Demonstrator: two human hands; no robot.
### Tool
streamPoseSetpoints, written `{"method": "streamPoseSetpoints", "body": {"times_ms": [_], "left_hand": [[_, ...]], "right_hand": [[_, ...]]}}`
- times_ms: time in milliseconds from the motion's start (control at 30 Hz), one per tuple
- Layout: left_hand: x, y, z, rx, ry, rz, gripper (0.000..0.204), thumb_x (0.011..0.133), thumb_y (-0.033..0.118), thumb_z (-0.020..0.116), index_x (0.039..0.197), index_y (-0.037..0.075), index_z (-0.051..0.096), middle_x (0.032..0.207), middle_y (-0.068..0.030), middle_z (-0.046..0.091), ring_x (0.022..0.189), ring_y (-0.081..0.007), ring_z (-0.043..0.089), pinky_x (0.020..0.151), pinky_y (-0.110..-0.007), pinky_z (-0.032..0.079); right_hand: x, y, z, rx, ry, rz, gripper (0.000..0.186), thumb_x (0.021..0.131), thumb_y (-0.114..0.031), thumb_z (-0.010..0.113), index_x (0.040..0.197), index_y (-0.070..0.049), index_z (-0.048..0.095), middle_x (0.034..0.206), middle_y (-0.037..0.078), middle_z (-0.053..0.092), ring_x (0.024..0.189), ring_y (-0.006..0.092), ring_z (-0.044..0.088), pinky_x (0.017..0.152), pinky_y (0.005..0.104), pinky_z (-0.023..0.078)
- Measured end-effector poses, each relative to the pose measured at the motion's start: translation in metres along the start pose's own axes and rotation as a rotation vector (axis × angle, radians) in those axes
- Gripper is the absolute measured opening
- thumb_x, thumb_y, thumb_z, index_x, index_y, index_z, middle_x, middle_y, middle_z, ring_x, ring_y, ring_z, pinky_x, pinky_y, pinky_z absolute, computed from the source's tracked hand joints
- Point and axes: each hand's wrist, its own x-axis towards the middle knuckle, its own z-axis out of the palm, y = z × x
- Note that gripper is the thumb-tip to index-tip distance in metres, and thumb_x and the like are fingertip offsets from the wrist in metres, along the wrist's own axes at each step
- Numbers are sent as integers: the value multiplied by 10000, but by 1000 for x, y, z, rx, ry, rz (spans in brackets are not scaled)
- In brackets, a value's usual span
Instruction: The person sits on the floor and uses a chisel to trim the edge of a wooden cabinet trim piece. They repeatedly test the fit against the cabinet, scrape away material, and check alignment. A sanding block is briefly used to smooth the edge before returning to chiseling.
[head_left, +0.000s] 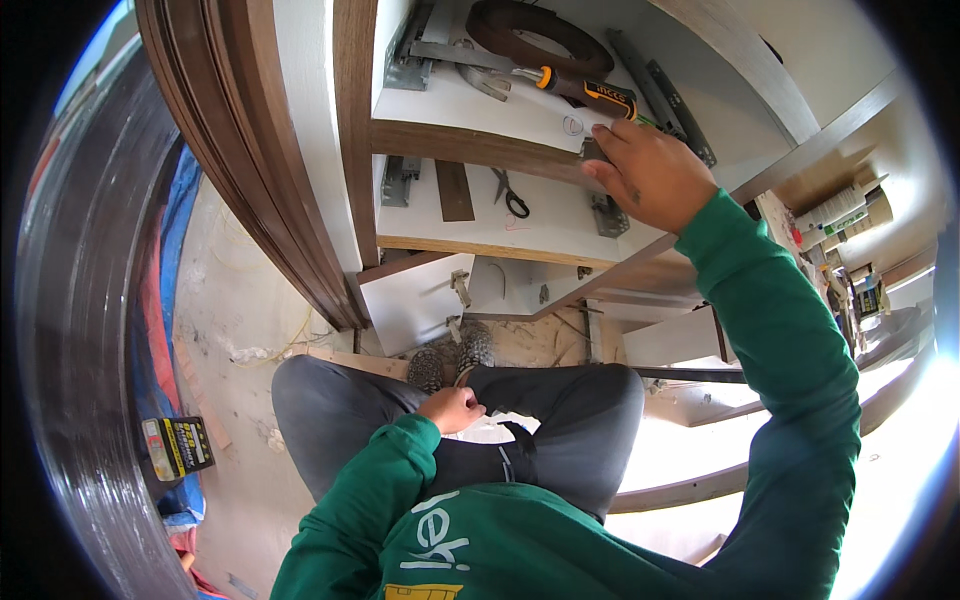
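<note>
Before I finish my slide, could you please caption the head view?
Right hand near a hammer on a cabinet shelf; left hand by grey trousers.

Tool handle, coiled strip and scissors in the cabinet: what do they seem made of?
Tool handle: black and orange, probably matte moulded plastic or rubber. Coiled strip: perhaps satin brown plastic, bending into smooth rings; veneer possible. Scissors: grey, metal-looking blades; smooth, solid black loops, likely plastic.

The hammer [562, 84] lies before the coil [590, 58] on the upper shelf [455, 108]; scissors [508, 193] lie on the shelf below [560, 212].
</note>
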Motion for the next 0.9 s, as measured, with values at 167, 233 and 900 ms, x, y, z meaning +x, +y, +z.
{"method": "streamPoseSetpoints", "body": {"times_ms": [167, 233, 900], "left_hand": [[0, -14, -2, -75, 8, -15, 421, 915, 444, 706, 981, 32, 757, 913, -205, 766, 880, -379, 747, 821, -464, 571], [0, -15, -2, -90, 4, 5, 424, 916, 448, 710, 983, 32, 756, 913, -204, 766, 870, -377, 746, 812, -459, 569], [5, -14, 2, -80, 137, 89, 291, 965, 353, 701, 1009, 67, 736, 858, -157, 753, 833, -327, 743, 734, -420, 569]], "right_hand": [[-16, -4, -21, 41, -91, 33, 487, 1042, -411, 581, 1228, 33, 648, 1028, 196, 644, 928, 389, 682, 824, 484, 565], [-22, -8, -27, 97, -123, 53, 521, 1025, -429, 599, 1254, 38, 643, 1047, 198, 641, 931, 395, 676, 828, 491, 560], [-75, -66, 16, 661, -477, 92, 284, 850, -155, 649, 1091, -6, 652, 1033, 215, 691, 980, 420, 684, 874, 520, 550]]}}
